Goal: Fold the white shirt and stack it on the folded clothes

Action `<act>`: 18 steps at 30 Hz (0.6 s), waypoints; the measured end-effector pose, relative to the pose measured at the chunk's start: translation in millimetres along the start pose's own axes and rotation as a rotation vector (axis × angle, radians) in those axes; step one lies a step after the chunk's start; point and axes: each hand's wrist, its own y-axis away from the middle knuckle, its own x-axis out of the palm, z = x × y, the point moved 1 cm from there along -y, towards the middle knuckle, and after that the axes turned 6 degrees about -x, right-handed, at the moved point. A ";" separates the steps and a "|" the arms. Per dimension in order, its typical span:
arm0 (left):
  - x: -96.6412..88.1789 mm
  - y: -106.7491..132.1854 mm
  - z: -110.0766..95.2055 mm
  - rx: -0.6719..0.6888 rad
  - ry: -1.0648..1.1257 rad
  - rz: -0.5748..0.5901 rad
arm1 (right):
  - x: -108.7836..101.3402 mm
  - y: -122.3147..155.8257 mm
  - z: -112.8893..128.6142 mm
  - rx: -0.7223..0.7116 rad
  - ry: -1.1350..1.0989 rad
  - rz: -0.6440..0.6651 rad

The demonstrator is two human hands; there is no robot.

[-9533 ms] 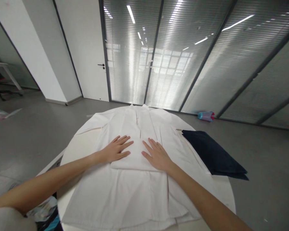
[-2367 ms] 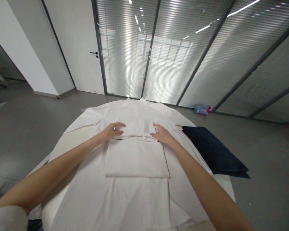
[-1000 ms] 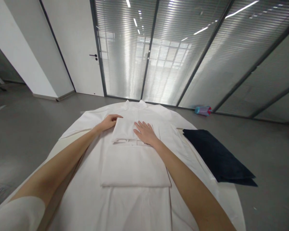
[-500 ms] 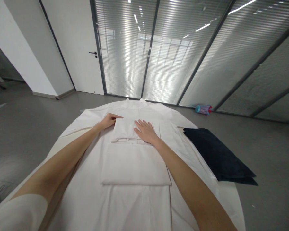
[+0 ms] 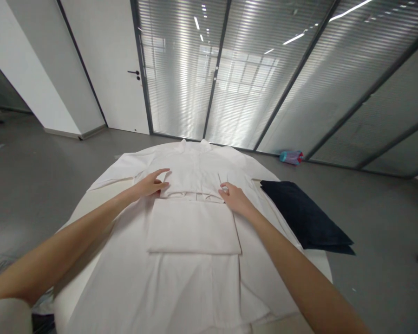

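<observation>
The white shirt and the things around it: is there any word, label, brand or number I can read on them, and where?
No text can be read: the white shirt and the dark navy cloth show no visible words or labels, and anything on the small blue and pink striped object on the floor is too small to read.
</observation>
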 end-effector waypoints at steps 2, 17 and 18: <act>2.8 4.8 -1.5 0.029 -0.014 0.036 | 8.3 5.4 -2.9 -0.006 -0.041 -0.034; 2.0 3.9 -0.3 0.324 -0.364 -0.038 | 10.7 5.2 -7.5 -0.118 -0.034 -0.109; 0.0 -0.5 -4.8 0.379 -0.428 -0.088 | 7.6 -0.2 -4.3 -0.132 0.018 -0.153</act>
